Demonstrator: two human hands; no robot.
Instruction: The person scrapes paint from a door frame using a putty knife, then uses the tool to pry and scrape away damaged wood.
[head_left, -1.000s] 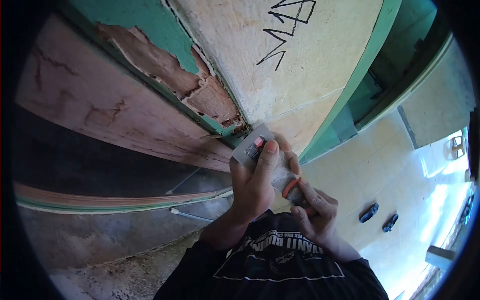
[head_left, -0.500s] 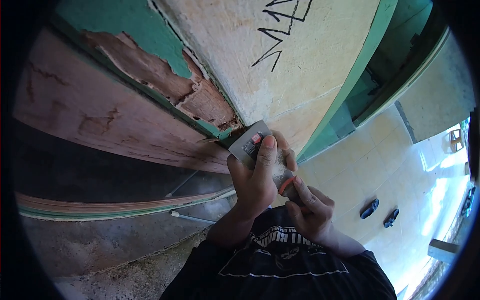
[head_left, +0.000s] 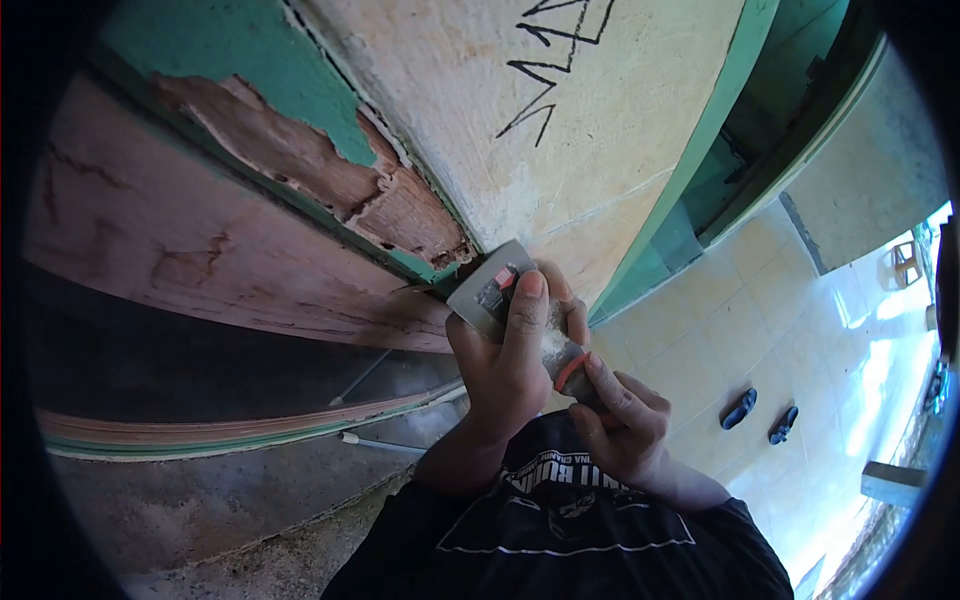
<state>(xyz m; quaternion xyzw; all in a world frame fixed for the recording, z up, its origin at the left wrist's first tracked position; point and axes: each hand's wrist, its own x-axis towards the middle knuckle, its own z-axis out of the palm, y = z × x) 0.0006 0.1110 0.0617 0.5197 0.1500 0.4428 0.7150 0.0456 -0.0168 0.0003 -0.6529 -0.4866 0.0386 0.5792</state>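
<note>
A putty knife (head_left: pixel 487 297) with a wide grey blade and a red mark lies across both my hands, its broad end at the lower corner of the wall edge. My left hand (head_left: pixel 505 365) is closed on the blade, thumb on top. Whitish dust or filler (head_left: pixel 553 342) sticks to the blade near its narrow part. Around the dark handle, by its orange-red band (head_left: pixel 570 371), the fingers of my right hand (head_left: pixel 630 420) are closed. Right above the blade, a strip of peeled green paint bares broken, reddish-brown wood (head_left: pixel 330 180).
A cream wall (head_left: pixel 600 150) with black zigzag marks stands ahead. To the left is a stained pinkish panel (head_left: pixel 180 230). Dark sandals (head_left: pixel 739 409) lie on the tiled floor (head_left: pixel 700 360) at right, and a small stool (head_left: pixel 906 264) stands farther off.
The view has shifted slightly, with the wall and hands a little farther left in it. Both hands keep the same grip on the putty knife.
</note>
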